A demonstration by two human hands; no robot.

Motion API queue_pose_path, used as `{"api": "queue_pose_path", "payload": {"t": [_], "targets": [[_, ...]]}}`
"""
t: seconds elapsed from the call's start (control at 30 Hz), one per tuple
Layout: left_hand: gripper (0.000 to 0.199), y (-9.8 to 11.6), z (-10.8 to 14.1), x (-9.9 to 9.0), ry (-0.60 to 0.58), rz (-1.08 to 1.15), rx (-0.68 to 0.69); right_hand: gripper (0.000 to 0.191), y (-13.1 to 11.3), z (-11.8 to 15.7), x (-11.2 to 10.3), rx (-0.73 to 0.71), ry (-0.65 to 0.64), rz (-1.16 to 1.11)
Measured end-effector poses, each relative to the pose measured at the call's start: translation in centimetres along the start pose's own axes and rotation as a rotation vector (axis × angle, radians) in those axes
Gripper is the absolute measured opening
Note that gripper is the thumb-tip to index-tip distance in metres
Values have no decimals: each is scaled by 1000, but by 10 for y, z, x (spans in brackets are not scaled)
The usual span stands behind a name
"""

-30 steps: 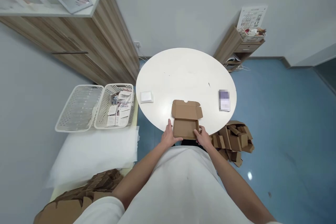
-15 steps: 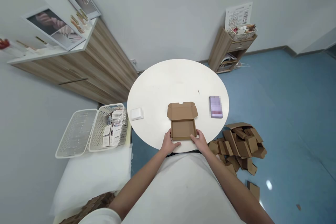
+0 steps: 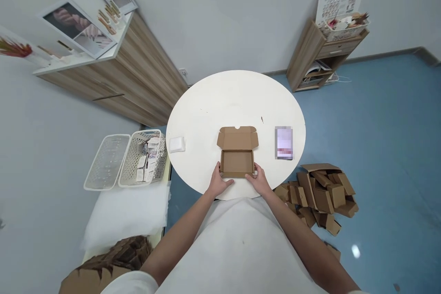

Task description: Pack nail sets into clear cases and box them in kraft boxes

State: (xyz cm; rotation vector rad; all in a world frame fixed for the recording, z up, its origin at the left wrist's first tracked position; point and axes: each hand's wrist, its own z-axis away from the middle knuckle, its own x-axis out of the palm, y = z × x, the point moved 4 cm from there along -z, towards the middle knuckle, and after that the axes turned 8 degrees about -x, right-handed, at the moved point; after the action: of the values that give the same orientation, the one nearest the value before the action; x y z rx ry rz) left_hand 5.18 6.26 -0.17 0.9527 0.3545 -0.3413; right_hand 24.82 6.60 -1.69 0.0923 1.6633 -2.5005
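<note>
An open brown cardboard box (image 3: 237, 161) rests on the white round table (image 3: 237, 96) near its front edge. Its lid stands open on the far side with the flaps spread, and the inside looks empty. At the box's left front corner, my left hand (image 3: 217, 183) has its fingers along the side wall and its thumb along the front. My right hand (image 3: 260, 181) grips the right front corner, thumb at the front wall. To the right lies a pixelated purple item (image 3: 284, 143). A small white packet (image 3: 177, 144) is at the table's left edge.
Flattened-looking and folded cardboard boxes (image 3: 324, 195) are heaped on the floor at right. On the left, a white basket (image 3: 143, 158) holds small packets, beside its clear lid (image 3: 107, 162). More brown cardboard (image 3: 113, 262) lies lower left. Wooden cabinets (image 3: 148, 64) line the wall.
The box and both hands have shifted slightly away from the table's front edge. The head view has moved a little. Both hands stay at the box's front corners.
</note>
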Motion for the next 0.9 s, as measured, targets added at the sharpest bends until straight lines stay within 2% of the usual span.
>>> {"api": "queue_pose_path", "payload": {"t": [0.13, 0.27, 0.37, 0.43, 0.5, 0.53, 0.6, 0.67, 0.73, 0.77, 0.83, 0.9], "targets": [[105, -5, 2, 2, -33, -15, -23, 79, -5, 0, -5, 26, -31, 169], [103, -14, 9, -4, -24, -29, -41, 80, -29, 5, -16, 17, -68, 566], [97, -22, 13, -21, 3, -26, -57, 74, -61, 9, -23, -19, 21, 829], [89, -28, 12, -42, 57, -35, -61, 70, -85, 9, -14, -95, 45, 870], [81, -36, 6, -71, 162, -65, -84, 67, -107, 4, 12, -193, -30, 834], [77, -40, 2, -88, 233, -83, -105, 64, -115, 1, 31, -232, -121, 801], [69, -50, -10, -126, 385, -111, -150, 55, -126, -7, 81, -277, -356, 709], [61, -57, -24, -160, 488, -104, -141, 51, -125, -16, 133, -234, -527, 597], [60, -61, -40, -186, 508, -89, -98, 49, -118, -29, 179, -168, -562, 499], [60, -61, -48, -196, 490, -87, -75, 50, -114, -36, 198, -140, -528, 446], [62, -61, -64, -211, 427, -66, -46, 59, -107, -48, 230, -71, -468, 342], [64, -60, -77, -220, 370, -40, -38, 67, -106, -60, 253, -5, -417, 256]]}}
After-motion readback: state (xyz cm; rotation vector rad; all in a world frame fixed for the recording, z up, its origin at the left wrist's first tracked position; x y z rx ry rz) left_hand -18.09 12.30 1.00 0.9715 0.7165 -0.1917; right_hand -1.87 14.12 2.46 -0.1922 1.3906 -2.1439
